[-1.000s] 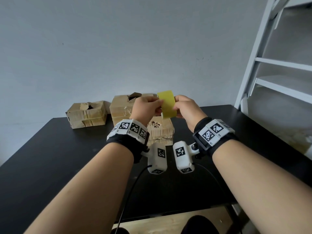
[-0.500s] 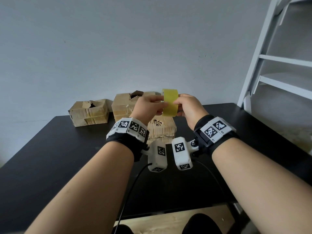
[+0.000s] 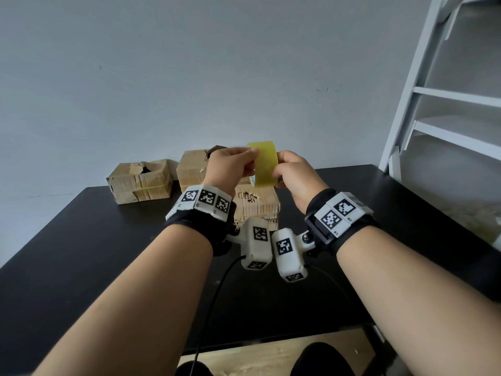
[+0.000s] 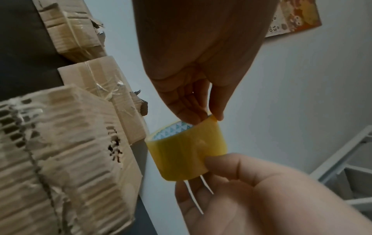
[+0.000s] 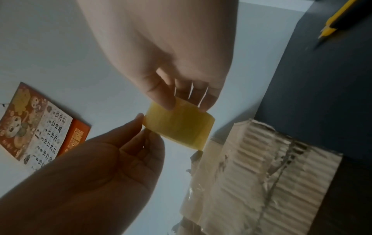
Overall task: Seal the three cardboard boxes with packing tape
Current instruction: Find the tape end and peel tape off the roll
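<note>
Both hands raised above the black table, tape roll between them. Left hand pinches the roll's upper edge with thumb and fingertips; right hand grips its other side. No strip pulled free as far as visible. Three cardboard boxes, near, middle and far left, sit torn, old tape on them; sealing apparently not begun. A yellow utility knife lies on the table; white shelving at right. Nothing blocks the boxes.
</note>
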